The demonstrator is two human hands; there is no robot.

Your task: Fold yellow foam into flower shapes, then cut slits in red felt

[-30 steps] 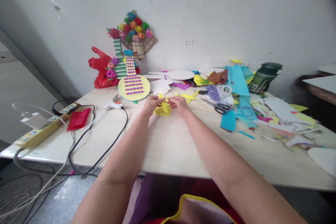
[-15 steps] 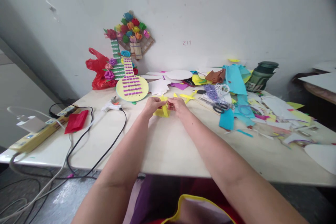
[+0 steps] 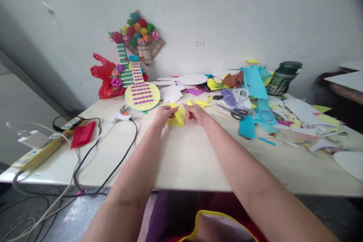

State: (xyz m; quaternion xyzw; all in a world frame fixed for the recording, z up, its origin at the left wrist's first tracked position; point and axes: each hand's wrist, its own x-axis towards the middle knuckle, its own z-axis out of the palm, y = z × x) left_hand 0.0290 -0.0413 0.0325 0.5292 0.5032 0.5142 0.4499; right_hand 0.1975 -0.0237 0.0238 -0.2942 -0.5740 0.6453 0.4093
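In the head view, the yellow paper [image 3: 179, 120] is over the table [image 3: 193, 159]; the left hand [image 3: 165, 115] pinches it under the thumb; the right hand [image 3: 196, 114] has its fingers curled narrow at its right edge, whether gripping I cannot tell; it probably creases easily, so light, even finger pressure suits it.

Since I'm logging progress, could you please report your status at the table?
Left grip pinching yellow paper; right grip at its edge, contact unclear; scissors off to the right, clear of both.
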